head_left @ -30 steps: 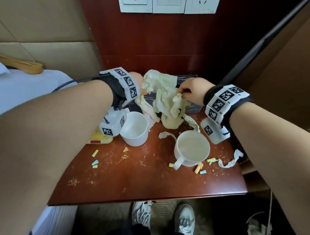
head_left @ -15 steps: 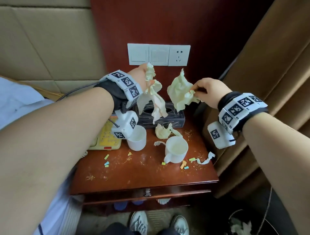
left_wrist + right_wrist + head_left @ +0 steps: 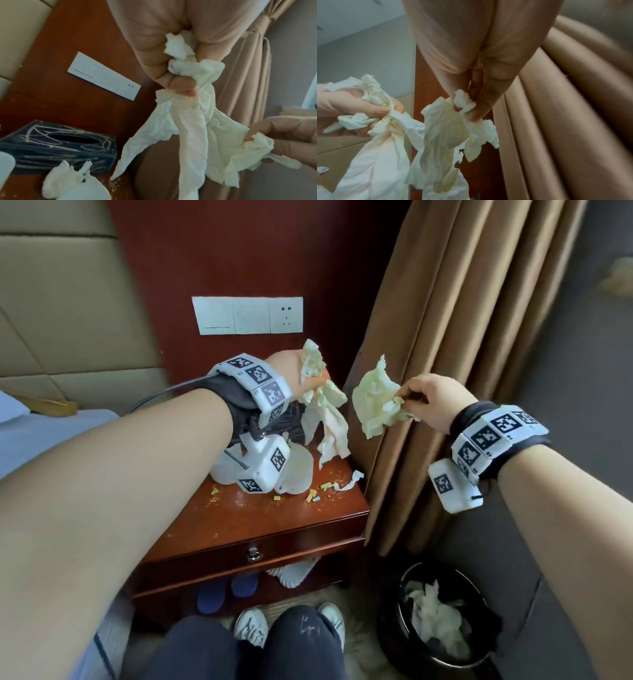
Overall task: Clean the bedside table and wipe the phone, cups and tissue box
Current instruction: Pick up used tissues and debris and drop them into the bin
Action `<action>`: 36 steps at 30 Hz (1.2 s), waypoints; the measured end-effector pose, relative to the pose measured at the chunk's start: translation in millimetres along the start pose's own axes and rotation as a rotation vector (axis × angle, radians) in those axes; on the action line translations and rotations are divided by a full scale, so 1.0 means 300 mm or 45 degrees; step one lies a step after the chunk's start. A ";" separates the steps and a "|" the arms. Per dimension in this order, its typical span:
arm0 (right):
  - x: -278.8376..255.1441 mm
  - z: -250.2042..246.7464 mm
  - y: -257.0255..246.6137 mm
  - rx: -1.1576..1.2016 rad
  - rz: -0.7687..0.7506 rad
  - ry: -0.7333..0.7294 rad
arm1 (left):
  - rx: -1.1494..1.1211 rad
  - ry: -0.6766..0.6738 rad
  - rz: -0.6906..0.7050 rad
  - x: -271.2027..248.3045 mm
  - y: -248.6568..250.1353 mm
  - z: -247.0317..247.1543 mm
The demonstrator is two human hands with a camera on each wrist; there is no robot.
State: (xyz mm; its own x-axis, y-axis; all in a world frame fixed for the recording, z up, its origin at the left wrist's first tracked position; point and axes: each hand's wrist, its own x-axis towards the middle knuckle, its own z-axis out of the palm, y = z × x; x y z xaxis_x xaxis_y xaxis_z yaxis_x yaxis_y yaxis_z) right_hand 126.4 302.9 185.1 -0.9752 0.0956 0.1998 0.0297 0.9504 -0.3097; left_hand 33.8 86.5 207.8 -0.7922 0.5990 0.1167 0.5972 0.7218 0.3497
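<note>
My left hand grips a bunch of crumpled pale tissues that hang down above the back of the bedside table. In the left wrist view its fingers curl round the tissues. My right hand pinches another crumpled tissue past the table's right edge, in front of the curtain; thumb and fingers nip its top. The dark tissue box stands at the back of the table, a tissue ball before it. A white cup is partly hidden by my left wrist.
Coloured paper scraps and crumbs litter the tabletop. A black bin with tissues inside stands on the floor right of the table, below my right arm. A brown curtain hangs beside the table, and the bed lies to the left.
Both hands lifted tissues off the pile by the box and carried them up and to the right. My view swung right and pulled back, bringing the bin into sight.
</note>
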 end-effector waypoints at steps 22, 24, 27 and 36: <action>-0.677 0.323 0.672 0.105 0.662 -0.377 | -0.188 -0.787 0.387 -0.007 0.555 0.883; -0.726 0.374 0.718 0.129 0.723 -0.461 | -0.197 -0.860 0.346 -0.016 0.577 0.982; -0.790 0.434 0.781 0.145 0.786 -0.556 | -0.286 -1.023 0.322 -0.033 0.611 1.102; -0.873 0.575 0.906 0.202 0.991 -0.642 | -0.209 -1.134 0.316 -0.002 0.643 1.330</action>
State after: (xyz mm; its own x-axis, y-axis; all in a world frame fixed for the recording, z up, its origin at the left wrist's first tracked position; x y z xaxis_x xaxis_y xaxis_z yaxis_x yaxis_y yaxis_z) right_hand 352.1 485.1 -111.6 -0.6748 0.5119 -0.5316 0.7190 0.6182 -0.3175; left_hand 199.3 363.9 -95.6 -0.2166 0.8231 -0.5250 0.6572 0.5206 0.5451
